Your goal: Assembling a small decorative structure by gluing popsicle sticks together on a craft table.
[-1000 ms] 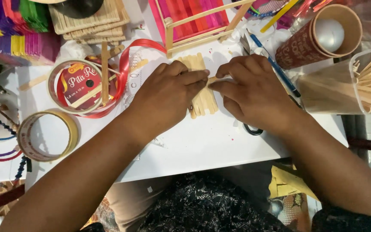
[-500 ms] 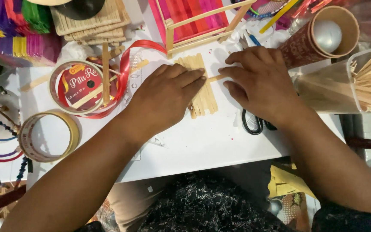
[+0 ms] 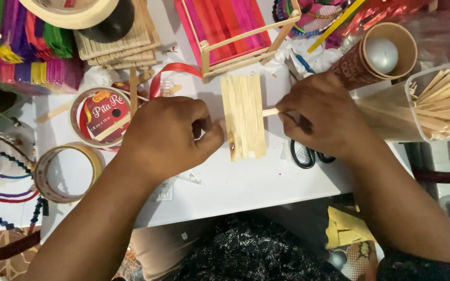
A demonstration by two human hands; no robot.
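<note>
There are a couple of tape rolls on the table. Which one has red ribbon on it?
The roll nearer the left hand: the red ribbon roll, with a wooden stick across it. The other tape roll, nearer the table's edge, is tan with a bare centre.

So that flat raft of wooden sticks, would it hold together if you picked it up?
Probably stiff and light: the raft is thin, flat wooden sticks side by side. It may come apart, since the left hand steadies one edge while the right hand holds a cross stick.
</note>
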